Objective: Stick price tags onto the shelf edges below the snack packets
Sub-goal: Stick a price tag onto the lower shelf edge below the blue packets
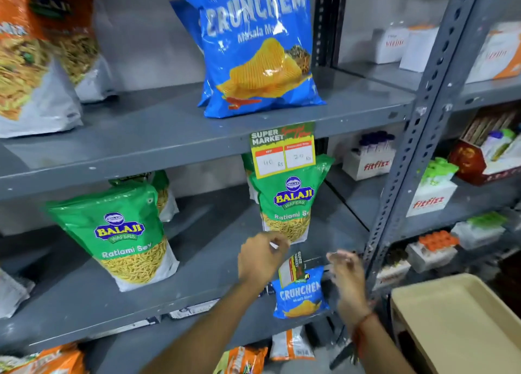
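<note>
One tag is up: the yellow and green SUPER MARKET price tag hangs from the front edge of the upper grey shelf, directly under the big blue Crunchem Masala packet at twelve o'clock. Your next job looks to be the shelf below, where a second price tag sits turned on its side, between your two hands and just above the small blue Crunchem packet at five o'clock; I cannot tell whether it is stuck to that shelf's edge yet or only resting there. Your left hand has its fingers curled in a pinch on something small and pale, too blurred to name, just below the right-hand Balaji Ratlami Sev packet. Your right hand is spread loose and grips nothing. The left-hand Balaji Ratlami Sev packet at nine o'clock and the orange sev packets at ten o'clock show no tag on the edge beneath them, so by my reading most of the work remains. As for containers, the beige tray at four o'clock shows nothing inside, while the white fitfizz boxes at three o'clock hold dark-capped tubes.
</note>
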`<state>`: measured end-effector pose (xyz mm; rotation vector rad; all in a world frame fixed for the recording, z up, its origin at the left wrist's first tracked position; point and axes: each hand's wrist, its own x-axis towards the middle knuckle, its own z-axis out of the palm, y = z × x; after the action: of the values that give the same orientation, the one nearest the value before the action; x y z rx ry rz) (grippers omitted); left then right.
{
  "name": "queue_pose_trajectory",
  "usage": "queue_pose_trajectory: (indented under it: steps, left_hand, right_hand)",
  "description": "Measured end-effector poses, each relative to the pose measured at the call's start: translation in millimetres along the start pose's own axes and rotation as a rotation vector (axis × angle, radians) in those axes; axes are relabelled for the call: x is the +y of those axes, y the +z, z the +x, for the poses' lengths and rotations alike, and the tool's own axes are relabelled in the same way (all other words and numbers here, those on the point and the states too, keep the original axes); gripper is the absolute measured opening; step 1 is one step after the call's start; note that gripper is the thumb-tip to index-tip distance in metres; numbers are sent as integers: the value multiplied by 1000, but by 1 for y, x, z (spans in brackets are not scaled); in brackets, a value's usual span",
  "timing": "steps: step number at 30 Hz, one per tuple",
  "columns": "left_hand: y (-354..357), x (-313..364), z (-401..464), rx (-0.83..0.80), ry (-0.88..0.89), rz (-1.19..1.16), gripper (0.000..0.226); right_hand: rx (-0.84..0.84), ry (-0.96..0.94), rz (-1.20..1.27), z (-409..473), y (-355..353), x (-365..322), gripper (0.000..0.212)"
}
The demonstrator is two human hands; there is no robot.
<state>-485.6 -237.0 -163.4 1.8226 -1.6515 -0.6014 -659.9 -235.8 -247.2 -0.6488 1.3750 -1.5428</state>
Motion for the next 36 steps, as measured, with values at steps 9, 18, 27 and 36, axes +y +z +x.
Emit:
queue_pose_trajectory:
  steps: [9,18,27,36]
  left_hand:
    - [45,-10,36,-282,34,289,26]
    - [63,-16,42,-164,41,230,15]
    - [62,-22,39,-89,10,219,12]
    - [71,-65,-23,76,-250,-112,14]
  right_hand:
    - [-229,701,272,-6,2,85,43]
    - [-84,618,154,1,10,94,30]
    - [-21,464,137,-7,10,94,9]
    - [-68,164,7,-4,-15,70,9]
